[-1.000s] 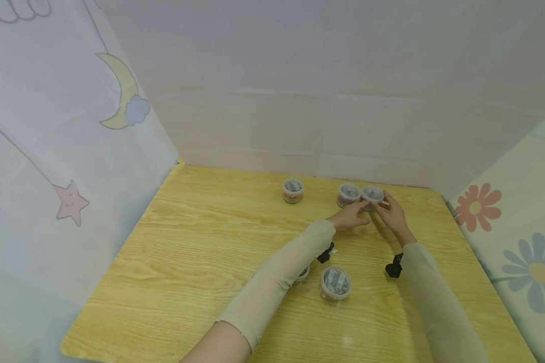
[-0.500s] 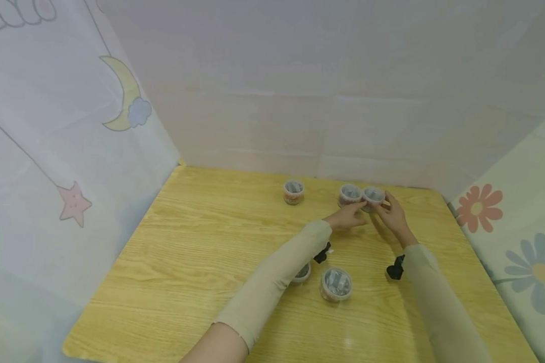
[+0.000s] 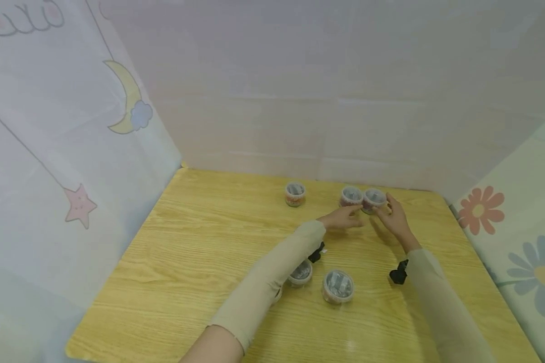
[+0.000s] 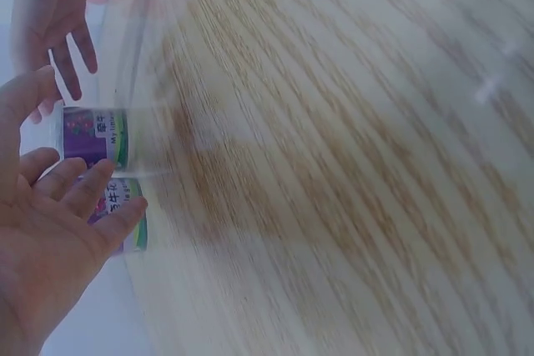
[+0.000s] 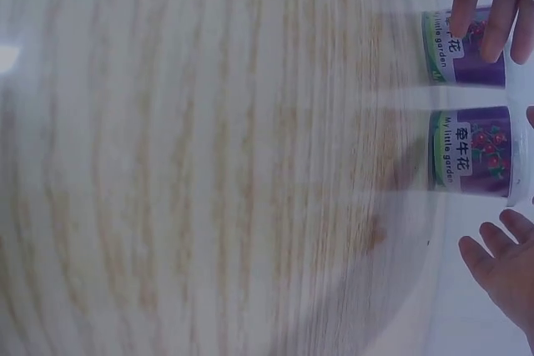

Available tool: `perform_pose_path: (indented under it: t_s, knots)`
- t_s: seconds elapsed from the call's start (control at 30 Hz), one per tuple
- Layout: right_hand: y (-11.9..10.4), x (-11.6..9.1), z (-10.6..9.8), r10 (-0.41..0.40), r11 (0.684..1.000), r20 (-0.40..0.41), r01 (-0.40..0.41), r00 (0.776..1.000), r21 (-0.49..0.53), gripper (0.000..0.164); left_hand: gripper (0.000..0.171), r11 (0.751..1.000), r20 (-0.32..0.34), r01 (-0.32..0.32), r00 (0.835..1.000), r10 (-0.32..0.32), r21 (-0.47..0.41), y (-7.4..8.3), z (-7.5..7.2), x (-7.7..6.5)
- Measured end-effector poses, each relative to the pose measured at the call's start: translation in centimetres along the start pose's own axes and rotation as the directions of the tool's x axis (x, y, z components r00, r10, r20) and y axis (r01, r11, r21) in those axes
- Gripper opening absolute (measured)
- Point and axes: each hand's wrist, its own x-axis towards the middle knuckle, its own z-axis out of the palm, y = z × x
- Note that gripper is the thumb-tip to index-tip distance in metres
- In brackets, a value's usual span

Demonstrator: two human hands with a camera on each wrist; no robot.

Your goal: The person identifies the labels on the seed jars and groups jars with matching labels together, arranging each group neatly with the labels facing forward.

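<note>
Spread fingers (image 4: 90, 188) of the left hand (image 3: 342, 218) just before the left cup (image 3: 351, 192), right hand (image 3: 394, 219) loosely parted beside the right cup (image 3: 374, 199), contact unclear, both purple, close together, toward the back of the bench (image 3: 186, 252).

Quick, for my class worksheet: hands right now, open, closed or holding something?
Left hand: open, fingers spread by the left purple-labelled tub, holding nothing.
Right hand: open beside the right purple-labelled tub, holding nothing.
</note>
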Motion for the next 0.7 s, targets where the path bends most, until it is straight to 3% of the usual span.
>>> perform_pose_path:
  t_s: [0.33,0.47,0.7]
  knots:
    - [-0.9,-0.5,0.1,0.089,0.995,-0.016,-0.089,0.996,-0.048,0.078,0.068,1.000,0.037,0.004,0.999,-0.005,0.008,1.0,-0.7,-1.3]
    - [-1.1,-0.5,0.2,0.056,0.997,-0.036,-0.058,0.998,-0.049,0.075,0.067,1.000,0.039,0.002,0.999,-0.002,0.013,0.9,-0.8,-1.1]
    - [-0.9,-0.4,0.4,-0.070,0.995,-0.057,0.066,0.996,-0.071,0.066,0.071,0.999,0.042,-0.029,0.999,0.027,0.044,0.5,-1.3,-0.8]
